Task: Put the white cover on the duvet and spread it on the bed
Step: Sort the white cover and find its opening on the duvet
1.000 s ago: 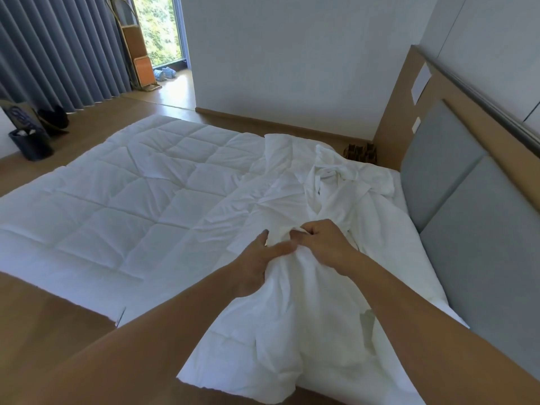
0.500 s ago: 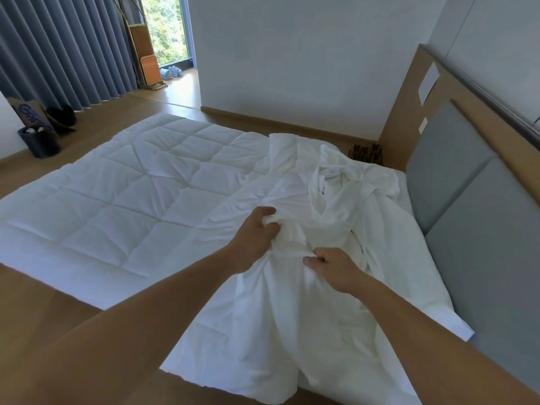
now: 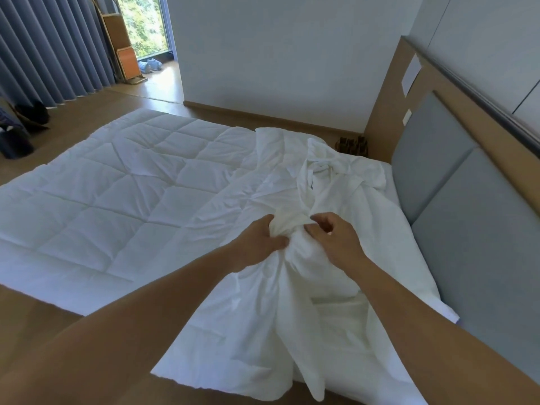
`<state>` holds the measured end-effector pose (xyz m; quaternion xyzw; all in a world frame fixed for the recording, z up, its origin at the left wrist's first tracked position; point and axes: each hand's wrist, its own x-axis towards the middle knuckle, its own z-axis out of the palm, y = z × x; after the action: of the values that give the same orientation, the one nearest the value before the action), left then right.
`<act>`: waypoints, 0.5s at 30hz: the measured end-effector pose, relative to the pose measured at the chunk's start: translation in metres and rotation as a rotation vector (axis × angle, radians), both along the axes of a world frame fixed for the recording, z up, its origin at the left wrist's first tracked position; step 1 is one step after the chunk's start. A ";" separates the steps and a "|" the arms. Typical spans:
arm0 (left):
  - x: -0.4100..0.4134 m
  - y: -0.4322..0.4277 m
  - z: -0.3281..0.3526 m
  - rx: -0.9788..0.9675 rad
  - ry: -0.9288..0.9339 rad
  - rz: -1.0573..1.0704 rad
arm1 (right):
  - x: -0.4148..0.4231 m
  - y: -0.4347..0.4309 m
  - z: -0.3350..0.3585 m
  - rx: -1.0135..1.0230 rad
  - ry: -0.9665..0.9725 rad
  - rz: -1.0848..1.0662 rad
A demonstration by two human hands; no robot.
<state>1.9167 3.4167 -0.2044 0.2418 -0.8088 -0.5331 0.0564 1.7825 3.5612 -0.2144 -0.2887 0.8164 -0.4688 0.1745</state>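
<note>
The left hand (image 3: 255, 244) grips a bunched fold of the white cover (image 3: 306, 302), its fingers (image 3: 264, 222) curled tight round the cloth. The right hand (image 3: 336, 241) is just beside it, fingers curled and thumb touching the same bunch; I cannot tell whether it holds any cloth. The cover lies crumpled on the bed (image 3: 444, 305) near the grey headboard (image 3: 467, 217), overlapping 1 end of the quilted duvet (image 3: 117, 200), which is spread flat toward the curtains (image 3: 43, 54).

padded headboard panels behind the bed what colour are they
Grey: the padded upholstered headboard panels sit in a light-brown wooden frame, best seen in the head view.
</note>
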 end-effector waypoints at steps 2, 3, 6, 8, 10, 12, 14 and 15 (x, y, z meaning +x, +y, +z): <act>0.000 -0.010 0.012 -0.160 -0.028 -0.070 | 0.003 0.010 -0.014 -0.010 0.022 -0.064; -0.001 -0.014 0.016 -0.212 -0.046 -0.091 | 0.007 0.013 -0.021 -0.030 0.003 -0.054; -0.005 -0.019 0.024 -0.269 -0.050 -0.091 | 0.020 0.016 -0.032 0.156 -0.148 0.172; -0.003 -0.020 0.023 -0.281 -0.050 -0.077 | 0.012 0.013 -0.023 0.305 -0.046 0.260; 0.002 -0.027 0.018 -0.251 -0.042 -0.075 | -0.002 0.009 0.004 0.181 0.121 0.102; 0.009 -0.034 0.016 -0.102 0.015 -0.047 | -0.014 0.007 0.029 -0.134 0.136 -0.088; 0.012 -0.038 0.020 0.084 0.117 -0.004 | -0.017 0.004 0.040 -0.183 0.112 -0.092; 0.013 -0.037 0.024 0.139 0.140 0.000 | -0.020 0.002 0.037 -0.002 0.141 -0.051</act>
<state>1.9294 3.3797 -0.1807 0.2071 -0.7639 -0.6037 0.0960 1.7625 3.5634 -0.1777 -0.3004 0.8333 -0.4522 0.1045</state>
